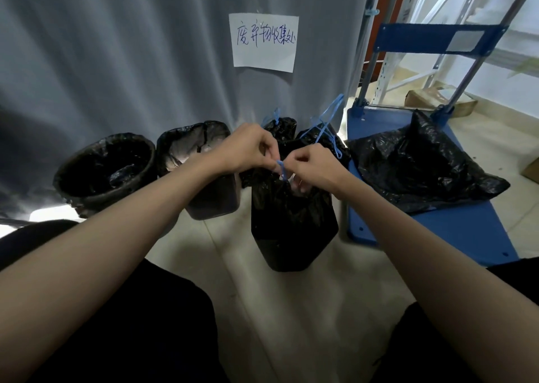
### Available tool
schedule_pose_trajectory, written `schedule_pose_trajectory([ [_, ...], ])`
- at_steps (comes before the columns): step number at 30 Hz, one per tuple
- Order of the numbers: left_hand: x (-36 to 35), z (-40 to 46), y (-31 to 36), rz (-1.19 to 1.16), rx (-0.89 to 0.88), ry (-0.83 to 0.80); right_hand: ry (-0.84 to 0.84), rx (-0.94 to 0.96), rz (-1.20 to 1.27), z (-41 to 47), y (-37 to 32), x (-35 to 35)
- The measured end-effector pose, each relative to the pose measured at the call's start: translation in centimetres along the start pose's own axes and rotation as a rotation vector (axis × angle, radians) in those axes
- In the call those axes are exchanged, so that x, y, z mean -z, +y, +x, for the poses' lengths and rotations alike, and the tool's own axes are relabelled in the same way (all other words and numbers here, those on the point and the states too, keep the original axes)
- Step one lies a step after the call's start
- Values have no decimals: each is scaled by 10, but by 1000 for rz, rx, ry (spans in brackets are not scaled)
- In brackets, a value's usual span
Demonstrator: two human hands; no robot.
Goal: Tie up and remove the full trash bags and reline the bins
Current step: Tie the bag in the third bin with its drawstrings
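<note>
1. The full bag (293,222) stands on the floor between the person's knees, just in front of the two bins and beside the blue cart (431,231).
2. Both hands meet at its neck. The left hand (248,149) has fingers curled and pinches the blue drawstring (280,168); the right hand (313,166) pinches the same string from the other side, fingertips nearly touching the left's.
3. My reading: the knot is being made, and the bag is not yet lifted away.
4. To do it well, pull the two ends apart sideways, level with the neck, so the mouth cinches evenly and no plastic gets caught in the knot.
5. Keep the bag resting on the floor while tightening; its weight holds the gathers steady.
6. Cross and pull twice so the knot does not slip.
7. The bag stands upright, long axis vertical, neck pointing up toward the hands, base flat on the floor.
8. Two tied bags (318,140) sit behind it, strings sticking up; they suggest the finished look.
9. The round bin (105,169) and the square bin (201,172) each already hold a black liner.
</note>
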State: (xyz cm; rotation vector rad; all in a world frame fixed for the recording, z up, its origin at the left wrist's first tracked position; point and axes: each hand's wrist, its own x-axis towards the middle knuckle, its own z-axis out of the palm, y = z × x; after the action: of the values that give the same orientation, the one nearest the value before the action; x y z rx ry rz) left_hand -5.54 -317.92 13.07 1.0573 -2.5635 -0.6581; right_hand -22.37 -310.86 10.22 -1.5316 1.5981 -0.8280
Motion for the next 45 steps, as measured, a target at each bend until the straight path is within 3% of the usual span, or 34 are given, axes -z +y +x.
schedule_pose_trajectory([
  [4, 2, 5, 1, -70, 9, 49, -26, 25, 102, -1, 5, 9],
  [6, 4, 7, -2, -74, 6, -5, -7, 30, 110, 0, 9, 10],
  [9, 2, 10, -11, 63, 49, -124, 13, 43, 158, 1, 12, 11],
  [15, -14, 15, -27, 240, 47, -184, -48, 51, 199, -1, 7, 16],
  [19, -26, 17, -34, 307, 40, -139, 60, 105, 113, -5, -1, 21],
  [29, -48, 10, -50, 382, 86, -175, 247, 228, 246, -7, -21, 35],
  [32, -33, 15, -45, 311, 82, -218, 267, 223, 269, -7, -21, 34],
  [38, -8, 20, -8, -142, -23, -79, 268, 246, 256, -5, -27, 29],
  [41, -16, 18, 7, -247, -44, -74, 236, 267, 297, -4, -30, 24],
  [45, -18, 18, 6, -389, 28, -38, 274, 247, 370, 2, -23, 24],
])
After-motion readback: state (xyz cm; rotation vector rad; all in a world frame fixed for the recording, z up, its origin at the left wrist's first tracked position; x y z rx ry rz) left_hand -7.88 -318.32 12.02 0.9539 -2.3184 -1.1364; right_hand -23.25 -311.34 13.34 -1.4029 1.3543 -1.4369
